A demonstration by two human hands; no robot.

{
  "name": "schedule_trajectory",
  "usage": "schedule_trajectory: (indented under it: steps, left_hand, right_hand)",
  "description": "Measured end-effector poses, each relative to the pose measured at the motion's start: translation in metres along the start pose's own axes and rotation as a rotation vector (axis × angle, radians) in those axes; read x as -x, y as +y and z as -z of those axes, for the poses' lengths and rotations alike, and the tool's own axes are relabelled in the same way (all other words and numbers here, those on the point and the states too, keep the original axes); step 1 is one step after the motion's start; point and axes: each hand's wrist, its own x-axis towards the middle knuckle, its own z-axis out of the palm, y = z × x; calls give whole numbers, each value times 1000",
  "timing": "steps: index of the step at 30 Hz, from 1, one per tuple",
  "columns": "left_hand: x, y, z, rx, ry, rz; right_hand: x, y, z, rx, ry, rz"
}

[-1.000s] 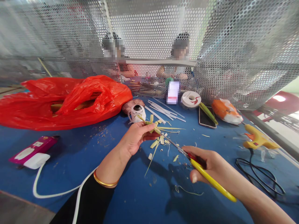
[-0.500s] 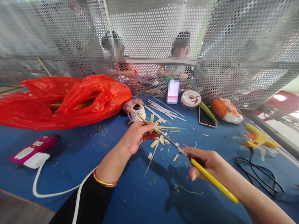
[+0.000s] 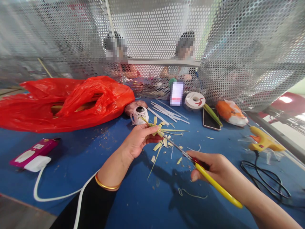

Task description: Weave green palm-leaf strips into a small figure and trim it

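My left hand (image 3: 140, 140) is closed, pinching a small braided piece of pale green leaf strips (image 3: 152, 126) between thumb and fingers. Loose strip ends fan out to its right. My right hand (image 3: 211, 167) grips scissors (image 3: 218, 184) with yellow and red handles, seen nearly edge-on. Their long thin blades reach up and left to the leaf strips beside my left fingertips. Whether the blade tips are apart or together is hard to make out. Leaf scraps (image 3: 157, 147) and bits of thread lie on the blue table (image 3: 143, 197) under the blades.
Behind my left hand stands a white thread spool (image 3: 140, 116), near white sticks (image 3: 166, 111). A red plastic bag (image 3: 107, 105) lies left, a purple box (image 3: 35, 152) and white cable (image 3: 57, 197) nearer. Right are a ribbon roll (image 3: 189, 101), a phone (image 3: 209, 122) and a yellow glue gun (image 3: 264, 140).
My right thumb has shifted slightly left and up along the scissors, and the handles have tilted a little. My left hand and the braided piece stay where they were.
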Motion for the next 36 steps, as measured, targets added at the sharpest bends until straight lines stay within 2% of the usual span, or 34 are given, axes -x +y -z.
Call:
schedule_trajectory:
  steps: [20,29,36]
  left_hand:
    - [-2,-2,1,21,47,-24]
    - [-2,-1,-1,20,49,-13]
    - [-2,-2,0,39,48,-26]
  right_hand:
    - [-4,2,-5,130,33,73]
    - [-3,5,-6,78,37,32]
    - [-3,7,-7,144,57,9]
